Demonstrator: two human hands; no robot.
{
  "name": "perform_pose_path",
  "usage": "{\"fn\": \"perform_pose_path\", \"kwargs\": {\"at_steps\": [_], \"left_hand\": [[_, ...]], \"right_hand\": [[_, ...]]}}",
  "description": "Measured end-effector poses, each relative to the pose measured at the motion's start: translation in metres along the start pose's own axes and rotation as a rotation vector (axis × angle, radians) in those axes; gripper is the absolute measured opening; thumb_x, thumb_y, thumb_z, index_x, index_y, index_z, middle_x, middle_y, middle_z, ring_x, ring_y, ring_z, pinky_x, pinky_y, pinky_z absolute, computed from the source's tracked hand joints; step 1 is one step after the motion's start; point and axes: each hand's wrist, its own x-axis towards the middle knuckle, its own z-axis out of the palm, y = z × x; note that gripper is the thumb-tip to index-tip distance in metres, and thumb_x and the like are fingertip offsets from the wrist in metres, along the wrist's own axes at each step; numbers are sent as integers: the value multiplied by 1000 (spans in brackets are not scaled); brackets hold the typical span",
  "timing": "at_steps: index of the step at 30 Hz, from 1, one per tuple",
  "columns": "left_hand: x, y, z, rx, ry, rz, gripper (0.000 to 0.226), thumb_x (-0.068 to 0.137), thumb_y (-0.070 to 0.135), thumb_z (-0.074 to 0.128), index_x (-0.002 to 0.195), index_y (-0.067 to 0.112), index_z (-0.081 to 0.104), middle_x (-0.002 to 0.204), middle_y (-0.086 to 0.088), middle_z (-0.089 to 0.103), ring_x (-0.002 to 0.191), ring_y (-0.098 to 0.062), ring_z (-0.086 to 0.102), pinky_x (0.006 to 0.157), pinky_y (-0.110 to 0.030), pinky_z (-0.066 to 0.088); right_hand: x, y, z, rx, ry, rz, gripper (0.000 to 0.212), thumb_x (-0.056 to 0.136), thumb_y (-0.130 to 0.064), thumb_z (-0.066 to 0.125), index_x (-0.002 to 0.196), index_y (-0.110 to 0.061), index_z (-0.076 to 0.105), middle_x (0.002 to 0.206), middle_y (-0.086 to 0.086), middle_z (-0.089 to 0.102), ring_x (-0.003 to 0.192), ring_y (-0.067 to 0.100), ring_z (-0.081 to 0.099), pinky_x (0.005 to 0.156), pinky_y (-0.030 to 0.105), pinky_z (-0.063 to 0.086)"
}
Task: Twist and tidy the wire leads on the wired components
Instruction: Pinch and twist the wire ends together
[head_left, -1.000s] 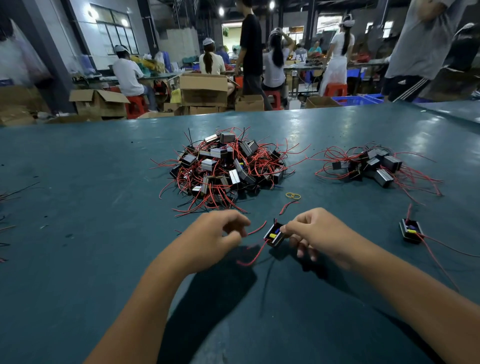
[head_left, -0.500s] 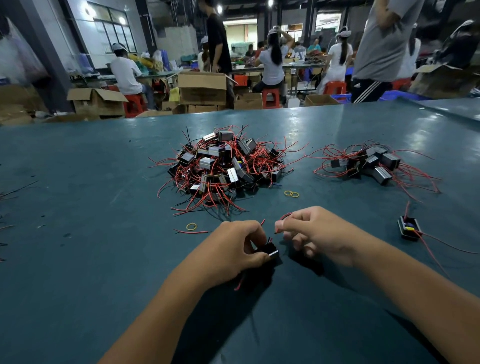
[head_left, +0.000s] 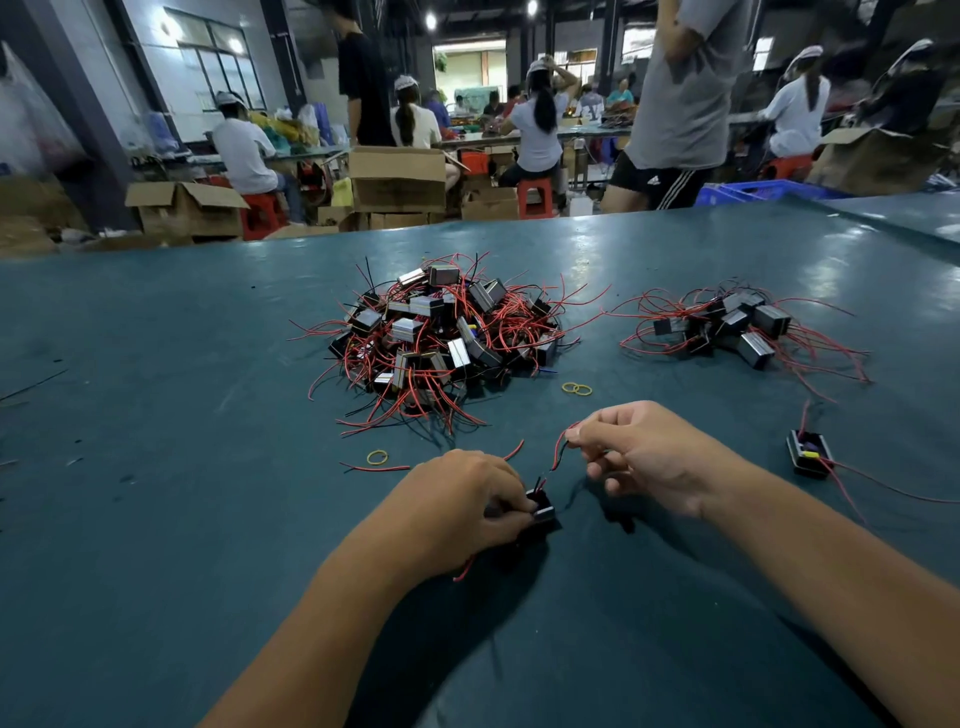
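Note:
My left hand (head_left: 462, 506) grips a small black wired component (head_left: 541, 508) against the teal table (head_left: 156, 467). Red and black leads (head_left: 557, 457) rise from it to my right hand (head_left: 649, 457), which pinches their ends between thumb and forefinger. A big pile of components with red wires (head_left: 441, 338) lies behind my hands. A smaller pile (head_left: 732, 327) sits at the back right. One single component (head_left: 809, 457) with a long red lead lies to the right of my right hand.
Yellow rubber bands lie loose: one (head_left: 377, 457) left of my left hand beside a stray red wire (head_left: 374, 468), two (head_left: 576, 388) by the big pile. Beyond the table's far edge are cardboard boxes (head_left: 397, 179), seated workers and a person (head_left: 670, 104) standing.
My left hand took over the component and pressed it down on the table. My right hand let go of it and drew the leads up and to the right.

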Motion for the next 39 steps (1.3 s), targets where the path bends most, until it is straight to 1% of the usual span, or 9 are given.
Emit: {"fn": "perform_pose_path", "kwargs": {"at_steps": [5, 12, 16, 19, 25, 27, 29, 31, 39], "left_hand": [[-2, -3, 1, -85, -6, -69, 12, 89, 39, 70, 94, 31, 77, 104, 21, 67, 86, -4, 62, 80, -38, 53], [-3, -2, -1, -27, 21, -8, 15, 91, 39, 68, 98, 30, 77, 104, 16, 69, 96, -4, 60, 82, -38, 52], [-1, 3, 1, -56, 116, -56, 14, 94, 40, 62, 103, 30, 65, 95, 12, 67, 90, -9, 60, 81, -39, 52], [0, 7, 4, -104, 178, -79, 14, 95, 31, 63, 109, 27, 67, 93, 13, 68, 88, -9, 60, 81, -37, 52], [2, 7, 4, -234, 112, -37, 8, 95, 23, 66, 99, 18, 72, 92, 6, 63, 84, -8, 56, 75, -19, 44], [2, 7, 5, -250, 83, -43, 7, 95, 23, 66, 98, 18, 70, 92, 5, 62, 83, -11, 56, 76, -23, 46], [3, 7, 7, -258, 65, -44, 6, 96, 22, 64, 97, 17, 68, 93, 4, 61, 83, -14, 56, 77, -29, 47], [2, 7, 7, -268, 55, -43, 6, 97, 23, 63, 97, 18, 67, 93, 4, 61, 82, -14, 55, 77, -30, 47], [2, 4, 7, -288, 55, -49, 7, 98, 24, 62, 96, 21, 67, 94, 8, 63, 85, -8, 56, 73, -16, 42]], "right_hand": [[0, -3, -5, -50, 25, -24, 13, 87, -16, 72, 82, -9, 63, 55, -4, 56, 48, 9, 56, 43, 19, 42], [2, -4, -11, -108, -10, -19, 12, 86, -16, 72, 80, -9, 65, 61, 2, 58, 52, 13, 57, 44, 21, 43], [3, 0, -10, -49, -122, -33, 12, 89, -16, 69, 78, -13, 73, 67, 2, 63, 56, 13, 59, 46, 22, 45], [2, -1, -7, -3, -200, -31, 15, 90, -13, 66, 77, -15, 74, 68, 4, 64, 57, 13, 60, 46, 22, 46], [2, 0, -8, 26, -219, -37, 14, 89, -8, 66, 80, -15, 75, 71, 5, 65, 59, 14, 61, 47, 24, 47], [0, -1, -7, 15, -233, -35, 4, 87, -17, 72, 86, -14, 75, 74, 4, 65, 62, 15, 61, 50, 24, 47], [1, 0, -5, 3, -216, -47, 21, 82, -35, 76, 88, -15, 75, 73, 1, 64, 62, 14, 59, 51, 24, 46], [1, 1, -4, -17, -167, -96, 28, 80, -42, 75, 84, -14, 75, 70, -1, 63, 60, 11, 57, 51, 23, 45], [1, 0, -8, -75, -156, -129, 24, 92, -28, 67, 86, -5, 71, 66, -1, 60, 60, 10, 54, 50, 21, 44]]}}
